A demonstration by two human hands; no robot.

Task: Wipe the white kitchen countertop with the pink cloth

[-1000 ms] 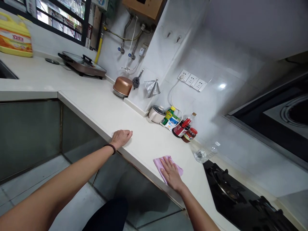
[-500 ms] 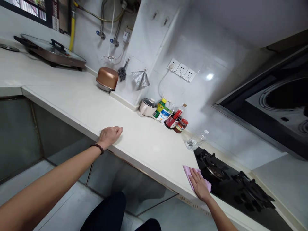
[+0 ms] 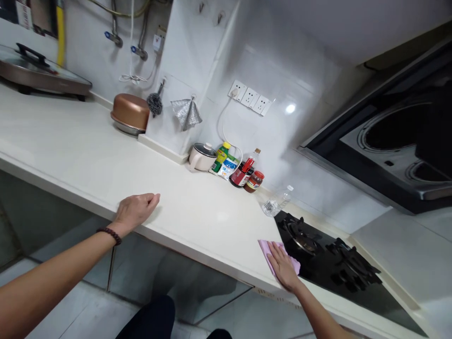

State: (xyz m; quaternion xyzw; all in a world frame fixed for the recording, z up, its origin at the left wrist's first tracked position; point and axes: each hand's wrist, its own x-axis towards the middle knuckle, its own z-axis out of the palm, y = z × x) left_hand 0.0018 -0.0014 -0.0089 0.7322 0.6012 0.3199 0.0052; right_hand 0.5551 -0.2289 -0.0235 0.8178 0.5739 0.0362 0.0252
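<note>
Bench (image 3: 67, 141): pale stone top, running across the view. Entries from the left:

Electric pan (image 3: 40, 77): glass lid with dark handle, standing on short feet at the far left.

Copper-coloured pot (image 3: 130, 112): domed side up, against the low upstand at the wall.

Left hand (image 3: 137, 208): fingers loosely curled, holding nothing, resting near the bench's front edge. Bead bracelet (image 3: 109, 236) at the wrist.

Dish brush (image 3: 154, 103) and silver mesh scourer (image 3: 186, 112): hanging on the tiled wall, above the bench.

Small white cooker (image 3: 202, 157): at the back of the bench, its cord looping up to a socket strip (image 3: 249, 98).

Green-capped bottle (image 3: 221, 157) and sauce jar (image 3: 254, 181): part of a tight group of condiments just right of the cooker.

Clear plastic bottle (image 3: 277, 202): lying on its side by the wall, just beyond the group.

Pink cloth (image 3: 263, 248): flat on the bench, right against the edge of the hob. It lies further right than in the earlier views, having travelled along the open surface.

Right hand (image 3: 282, 266): open, palm down, fingers spread, pressing on the cloth without gripping it.

Gas hob (image 3: 328, 268): black, with iron pan supports, immediately right of the cloth.
</note>
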